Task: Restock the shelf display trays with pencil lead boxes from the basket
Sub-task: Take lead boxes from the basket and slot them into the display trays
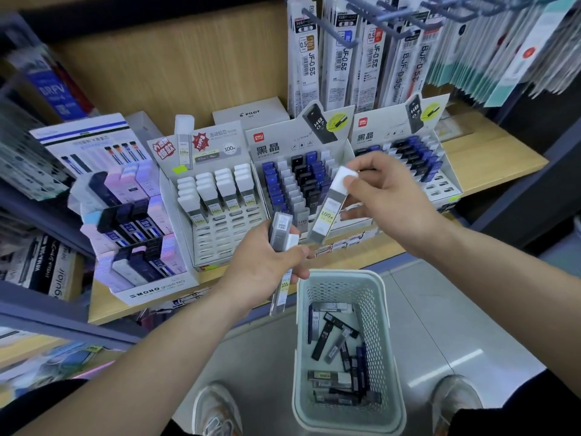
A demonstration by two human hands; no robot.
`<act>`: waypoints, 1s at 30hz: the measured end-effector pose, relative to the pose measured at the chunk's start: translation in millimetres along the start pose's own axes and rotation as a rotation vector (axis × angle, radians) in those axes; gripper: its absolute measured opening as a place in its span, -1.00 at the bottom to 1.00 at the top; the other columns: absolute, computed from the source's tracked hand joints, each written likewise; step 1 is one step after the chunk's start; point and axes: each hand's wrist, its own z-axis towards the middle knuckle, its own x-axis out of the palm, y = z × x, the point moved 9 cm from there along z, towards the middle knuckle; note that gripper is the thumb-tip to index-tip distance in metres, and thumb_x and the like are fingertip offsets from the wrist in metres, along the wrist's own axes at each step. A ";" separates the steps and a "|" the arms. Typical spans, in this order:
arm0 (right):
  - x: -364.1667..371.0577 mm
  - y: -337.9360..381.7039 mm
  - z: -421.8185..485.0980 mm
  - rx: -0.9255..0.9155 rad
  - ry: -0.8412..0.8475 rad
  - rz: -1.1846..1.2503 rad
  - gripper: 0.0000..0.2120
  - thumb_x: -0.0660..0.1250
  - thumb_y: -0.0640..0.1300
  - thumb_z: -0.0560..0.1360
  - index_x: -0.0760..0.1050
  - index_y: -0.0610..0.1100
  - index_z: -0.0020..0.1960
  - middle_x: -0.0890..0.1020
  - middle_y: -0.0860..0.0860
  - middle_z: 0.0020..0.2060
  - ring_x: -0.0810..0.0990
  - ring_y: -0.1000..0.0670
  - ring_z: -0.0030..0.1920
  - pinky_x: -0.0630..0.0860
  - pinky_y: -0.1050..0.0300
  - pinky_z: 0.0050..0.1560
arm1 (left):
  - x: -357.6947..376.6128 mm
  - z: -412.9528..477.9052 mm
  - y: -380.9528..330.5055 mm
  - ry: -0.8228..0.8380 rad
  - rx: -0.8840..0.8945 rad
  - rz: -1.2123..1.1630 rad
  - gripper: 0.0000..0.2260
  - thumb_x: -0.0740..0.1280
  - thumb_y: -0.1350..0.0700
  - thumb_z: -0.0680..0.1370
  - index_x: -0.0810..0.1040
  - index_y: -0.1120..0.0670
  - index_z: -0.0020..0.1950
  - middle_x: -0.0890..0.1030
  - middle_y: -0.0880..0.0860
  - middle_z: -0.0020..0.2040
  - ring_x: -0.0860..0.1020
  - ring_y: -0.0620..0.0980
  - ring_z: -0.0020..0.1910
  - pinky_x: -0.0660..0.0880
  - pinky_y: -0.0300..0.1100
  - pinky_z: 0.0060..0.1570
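A: Step in hand?
B: Placing. Right hand (386,196) pinches one white-capped lead box (330,206) by its cap, tilted, over the shelf's (490,165) front edge. Left hand (264,269) grips a spare bundle (279,231), perhaps three; blurred.

A: Next move?
B: Likely left to the white-cap tray (226,240), front slots bare. Seat it upright, cap up.

A: Stock?
B: Basket (339,275) on the floor below the shelf edge, loose dark boxes (333,341) inside.
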 end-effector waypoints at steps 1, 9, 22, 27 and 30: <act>-2.3 5.1 2.5 -0.027 -0.028 0.004 -0.92 0.27 -0.27 0.63 0.45 -0.23 0.12 0.70 -0.15 -0.16 0.70 -0.09 -0.20 0.67 0.00 -0.16 | -5.3 -1.5 1.2 -0.016 -0.002 0.009 -0.81 0.42 0.25 0.55 0.48 0.13 0.10 0.72 0.13 -0.17 0.65 0.03 -0.34 0.63 0.02 -0.14; 52.3 41.9 26.4 -0.257 -0.036 -0.175 -0.89 0.41 -0.24 0.53 0.51 -0.06 -0.04 0.66 -0.01 -0.21 0.70 -0.05 -0.22 0.68 -0.02 -0.14 | -70.4 -21.5 18.8 -0.177 -0.012 0.002 -0.83 0.47 0.23 0.52 0.57 0.06 0.06 0.65 0.15 -0.29 0.60 0.03 -0.38 0.54 -0.25 -0.34; 172.4 13.8 55.7 -0.470 0.121 -0.629 -0.88 0.43 -0.19 0.51 0.52 -0.02 -0.07 0.62 0.06 -0.26 0.60 0.03 -0.24 0.57 0.07 -0.13 | -131.0 -42.3 44.9 -0.276 -0.038 -0.084 -0.83 0.47 0.23 0.52 0.57 0.09 0.06 0.63 0.01 -0.29 0.62 -0.01 -0.38 0.60 -0.15 -0.24; 179.6 16.5 56.6 -0.505 0.146 -0.671 -0.92 0.42 -0.20 0.52 0.59 -0.05 -0.02 0.66 0.04 -0.22 0.62 0.02 -0.21 0.59 0.08 -0.07 | -136.5 -41.3 43.6 -0.273 -0.026 -0.085 -0.82 0.47 0.22 0.52 0.57 0.10 0.08 0.64 0.05 -0.24 0.62 -0.02 -0.38 0.61 -0.18 -0.24; 189.2 16.3 51.6 -0.552 0.173 -0.711 -0.92 0.41 -0.21 0.52 0.62 -0.10 0.00 0.70 0.00 -0.18 0.65 -0.02 -0.15 0.59 0.03 -0.03 | -137.3 -40.6 42.6 -0.268 -0.027 -0.086 -0.81 0.46 0.21 0.53 0.56 0.11 0.10 0.64 0.07 -0.24 0.62 -0.04 -0.38 0.56 -0.23 -0.29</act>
